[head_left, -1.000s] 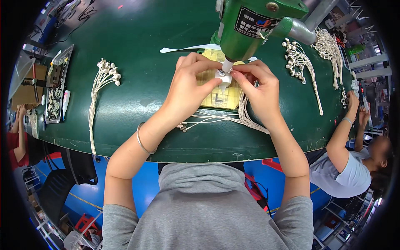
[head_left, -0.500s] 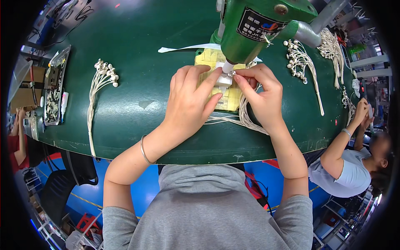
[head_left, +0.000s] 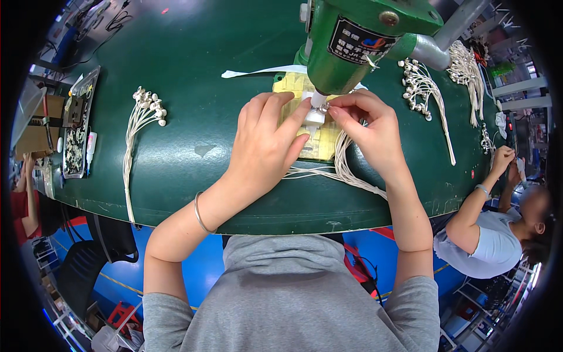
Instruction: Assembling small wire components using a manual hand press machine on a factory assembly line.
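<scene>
A green hand press [head_left: 343, 53] stands over a yellow-taped base plate [head_left: 319, 145], and its white punch tip [head_left: 318, 100] points down at a white block fixture [head_left: 315, 119]. My left hand [head_left: 264, 138] is open, its index fingertip at the fixture beside the punch and its thumb held apart. My right hand [head_left: 372, 126] is closed, thumb and index pinching a small silvery metal piece [head_left: 326, 108] at the fixture's right side. A bundle of white cords [head_left: 346, 170] runs from beneath my right hand across the table; the fingers partly hide the small piece.
Cords with silvery round ends [head_left: 146, 108] lie at the left, more [head_left: 419, 88] at the right and others [head_left: 466, 67] farther back. A tray of small parts [head_left: 76, 135] sits far left. A co-worker [head_left: 492, 229] works at the right edge.
My hands stay at the fixture with only slight shifts. The cord bundle under my right hand has slid a little to the right. The co-worker's hands have moved slightly.
</scene>
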### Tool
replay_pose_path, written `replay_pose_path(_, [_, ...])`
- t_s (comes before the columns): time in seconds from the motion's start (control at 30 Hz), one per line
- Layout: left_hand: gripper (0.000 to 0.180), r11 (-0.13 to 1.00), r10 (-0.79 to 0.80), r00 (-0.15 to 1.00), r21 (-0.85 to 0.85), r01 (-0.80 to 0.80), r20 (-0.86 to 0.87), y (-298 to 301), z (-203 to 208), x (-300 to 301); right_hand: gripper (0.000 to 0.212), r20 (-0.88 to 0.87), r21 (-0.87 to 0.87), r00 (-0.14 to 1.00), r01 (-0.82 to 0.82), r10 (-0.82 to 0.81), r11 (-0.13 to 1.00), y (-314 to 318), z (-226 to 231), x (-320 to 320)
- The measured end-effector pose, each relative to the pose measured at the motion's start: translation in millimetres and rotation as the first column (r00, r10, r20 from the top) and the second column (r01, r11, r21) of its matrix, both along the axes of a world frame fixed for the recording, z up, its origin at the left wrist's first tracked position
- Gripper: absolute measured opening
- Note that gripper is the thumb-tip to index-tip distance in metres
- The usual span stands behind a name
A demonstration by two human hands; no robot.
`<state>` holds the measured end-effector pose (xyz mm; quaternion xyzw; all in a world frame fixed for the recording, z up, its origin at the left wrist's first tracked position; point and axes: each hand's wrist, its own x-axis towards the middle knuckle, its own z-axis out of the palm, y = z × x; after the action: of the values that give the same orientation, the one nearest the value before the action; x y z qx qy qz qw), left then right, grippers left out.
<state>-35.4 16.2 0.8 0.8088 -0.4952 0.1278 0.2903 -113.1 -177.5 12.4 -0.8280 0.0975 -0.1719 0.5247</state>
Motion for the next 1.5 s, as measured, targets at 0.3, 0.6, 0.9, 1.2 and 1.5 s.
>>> replay_pose_path(0.3, [0.049,1.0,-0.018,1.0,-0.009,0.018,0.011,0.9,0.3,-0.4,0.015,0.089,-0.133,0.996,0.023,-0.011,0.991,6.3,-3.1,0.6])
replay_pose_path(0.6, [0.029,0.983,-0.087,0.939,-0.184,0.026,-0.332,1.4,0.4,21.8,0.014,0.12,-0.245,0.993,0.019,0.011,0.969,14.2,0.9,6.1])
replay_pose_path(0.9, [0.026,0.978,-0.098,0.944,-0.205,0.033,-0.315,-4.0,-0.6,25.7,0.014,0.102,-0.262,0.995,0.041,-0.015,0.964,18.1,2.9,6.2])
replay_pose_path(1.2, [0.021,0.976,-0.125,0.963,-0.202,0.077,-0.238,-7.6,-0.1,29.8,0.016,0.036,-0.274,0.998,-0.035,0.046,0.961,8.2,8.9,9.0])
replay_pose_path(1.5, [0.016,0.97,-0.135,0.882,-0.244,0.024,-0.451,-13.8,2.0,33.6,0.015,0.041,-0.243,0.996,-0.063,0.075,0.968,6.9,7.4,9.9])
